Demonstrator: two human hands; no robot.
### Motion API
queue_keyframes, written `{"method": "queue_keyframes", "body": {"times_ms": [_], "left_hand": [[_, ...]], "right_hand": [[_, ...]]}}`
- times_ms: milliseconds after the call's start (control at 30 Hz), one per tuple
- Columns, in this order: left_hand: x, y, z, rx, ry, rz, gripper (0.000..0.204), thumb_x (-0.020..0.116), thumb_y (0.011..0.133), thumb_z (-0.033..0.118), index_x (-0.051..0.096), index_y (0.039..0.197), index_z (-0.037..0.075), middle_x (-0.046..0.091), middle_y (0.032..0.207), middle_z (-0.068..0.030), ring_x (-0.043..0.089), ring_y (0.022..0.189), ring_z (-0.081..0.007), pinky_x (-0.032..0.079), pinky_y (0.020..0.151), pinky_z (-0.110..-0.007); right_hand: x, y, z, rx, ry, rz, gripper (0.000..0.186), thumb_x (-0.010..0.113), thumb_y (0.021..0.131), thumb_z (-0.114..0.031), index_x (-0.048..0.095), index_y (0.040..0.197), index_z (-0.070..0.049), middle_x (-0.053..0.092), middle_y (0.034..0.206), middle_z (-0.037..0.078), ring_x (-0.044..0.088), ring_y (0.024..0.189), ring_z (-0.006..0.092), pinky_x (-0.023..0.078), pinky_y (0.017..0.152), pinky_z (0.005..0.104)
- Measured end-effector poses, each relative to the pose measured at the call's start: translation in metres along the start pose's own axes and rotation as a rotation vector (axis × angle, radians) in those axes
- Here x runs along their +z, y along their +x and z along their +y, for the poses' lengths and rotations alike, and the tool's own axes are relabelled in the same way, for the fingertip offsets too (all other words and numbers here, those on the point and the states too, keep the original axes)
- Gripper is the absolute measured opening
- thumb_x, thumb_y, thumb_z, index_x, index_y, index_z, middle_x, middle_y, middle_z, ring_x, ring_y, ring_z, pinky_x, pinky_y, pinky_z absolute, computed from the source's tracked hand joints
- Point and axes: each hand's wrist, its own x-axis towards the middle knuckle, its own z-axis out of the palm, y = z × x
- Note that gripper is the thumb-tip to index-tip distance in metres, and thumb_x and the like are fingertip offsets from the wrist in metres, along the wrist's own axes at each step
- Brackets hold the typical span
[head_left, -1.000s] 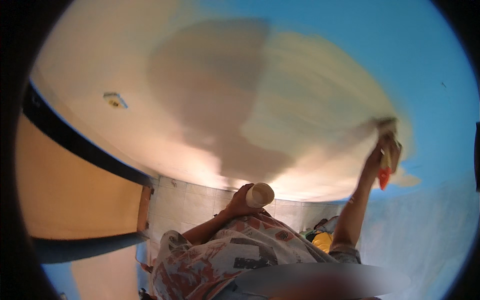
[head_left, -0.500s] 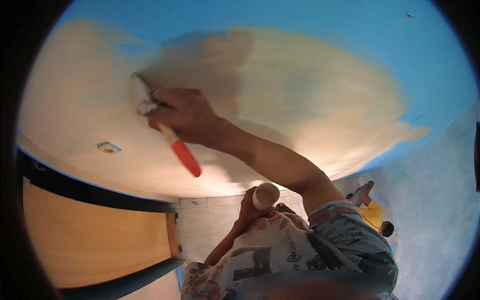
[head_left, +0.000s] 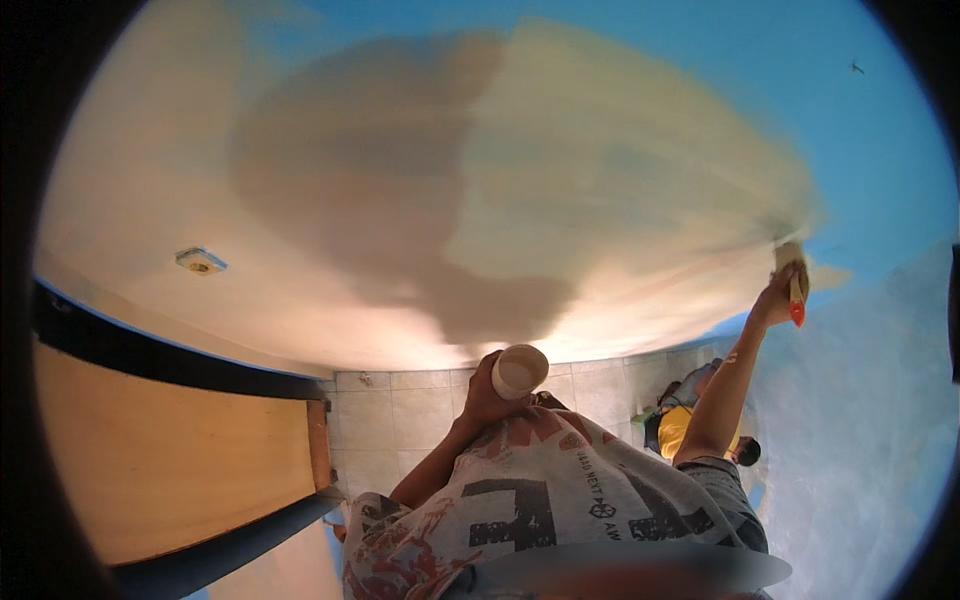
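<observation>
My right hand (head_left: pixel 783 290) is stretched far to the right, closed round a paintbrush (head_left: pixel 797 312) with a red-ended handle. The bristles press on the wall (head_left: pixel 620 180), where a cream coat meets bright blue paint. Close to my body, my left hand (head_left: pixel 488 395) wraps round a white cup (head_left: pixel 521 371). Its mouth faces up, and pale, cream-coloured paint seems to be inside. My shadow falls over the middle of the painted area.
A square wall socket (head_left: pixel 201 261) sits at the left. Below it is a wooden door (head_left: pixel 180 440) with a dark frame. Tiles (head_left: pixel 420 400) lie at the wall's foot. Another person in yellow (head_left: pixel 676 432) is low down behind my right arm.
My right hand has swung with the paintbrush from the left part of the wall to the far right. My left hand still holds the cup near my body.
</observation>
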Motion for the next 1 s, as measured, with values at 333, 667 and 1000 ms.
{"method": "queue_keyframes", "body": {"times_ms": [333,667,1000], "left_hand": [[0.008,-0.009,0.016,0.008,0.003,-0.061,0.098,0.094,0.055,0.035,0.046,0.134,0.003,0.063,0.121,-0.0173,0.062,0.114,-0.0312,0.051,0.095,-0.043],[-0.011,-0.008,0.024,0.012,0.008,0.069,0.100,0.093,0.057,0.039,0.044,0.137,0.004,0.060,0.126,-0.0179,0.059,0.119,-0.0306,0.049,0.099,-0.042],[-0.082,-0.004,0.031,0.132,0.051,0.441,0.099,0.094,0.057,0.038,0.044,0.135,0.002,0.057,0.127,-0.0195,0.059,0.117,-0.0337,0.050,0.097,-0.042]], "right_hand": [[-0.156,-0.179,0.099,0.861,0.306,0.149,0.032,0.073,0.089,-0.018,0.061,0.114,-0.003,0.063,0.105,0.007,0.059,0.090,0.0160,0.050,0.073,0.0308],[-0.066,-0.244,-0.142,1.043,1.057,-0.637,0.031,0.066,0.089,-0.011,0.052,0.117,-0.005,0.058,0.108,0.007,0.060,0.090,0.0154,0.054,0.068,0.0243],[0.024,-0.279,-0.234,0.512,1.059,-1.235,0.042,0.075,0.081,-0.008,0.054,0.118,-0.003,0.058,0.110,0.009,0.055,0.102,0.0164,0.047,0.091,0.0333]]}}
